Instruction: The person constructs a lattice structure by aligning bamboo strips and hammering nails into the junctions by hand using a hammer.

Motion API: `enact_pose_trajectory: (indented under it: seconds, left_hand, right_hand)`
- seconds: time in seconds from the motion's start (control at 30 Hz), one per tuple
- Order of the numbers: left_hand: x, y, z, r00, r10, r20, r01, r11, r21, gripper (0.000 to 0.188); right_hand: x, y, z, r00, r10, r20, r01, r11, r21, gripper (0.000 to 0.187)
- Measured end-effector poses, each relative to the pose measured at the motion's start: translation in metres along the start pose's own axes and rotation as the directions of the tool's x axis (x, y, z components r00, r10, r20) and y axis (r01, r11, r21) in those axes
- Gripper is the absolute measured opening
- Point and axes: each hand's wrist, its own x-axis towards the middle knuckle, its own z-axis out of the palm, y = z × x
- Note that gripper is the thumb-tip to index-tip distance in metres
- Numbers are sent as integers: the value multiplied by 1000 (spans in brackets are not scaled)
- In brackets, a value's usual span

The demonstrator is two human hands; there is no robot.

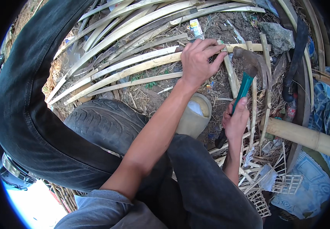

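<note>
My right hand [236,119] is wrapped round the handle of a claw hammer [243,89], which has a green and black grip. Its rusty head [245,61] is raised near the crossing of some bamboo strips. My left hand [198,63] rests over a long pale bamboo strip [134,71], thumb and fingertips pinched together where it meets an upright strip [232,78]. Whatever small thing is in that pinch is too small to make out. Another upright strip [266,57] crosses the long one near its right end.
Many split bamboo strips [134,28] lie fanned across the dirt at the upper left. A grey rock [276,36] sits at the upper right, and a thick bamboo pole [306,137] juts in below it. A tire [105,118], a slipper [196,114] and bamboo latticework [260,202] are close by.
</note>
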Motion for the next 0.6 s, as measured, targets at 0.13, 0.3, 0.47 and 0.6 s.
enact_pose_trajectory:
  seconds: [0.13, 0.3, 0.47, 0.6]
  left_hand:
    - [5, 2, -1, 1000, 13, 7, -13, 1000, -7, 18]
    - [9, 3, -1, 999, -30, 20, 30, 1000, 1, 19]
    - [13, 7, -8, 994, -82, 75, 78, 995, 57, 20]
    - [5, 7, -7, 995, -76, 72, 70, 994, 78, 19]
  right_hand:
    - [3, -1, 4, 995, -93, 24, 95, 990, -100, 64]
    - [9, -1, 5, 980, -199, 9, 197, 959, -202, 64]
    - [0, 1, -6, 960, -281, 0, 276, 945, -174, 68]
    - [22, 23, 4, 970, -230, 77, 242, 914, -325, 65]
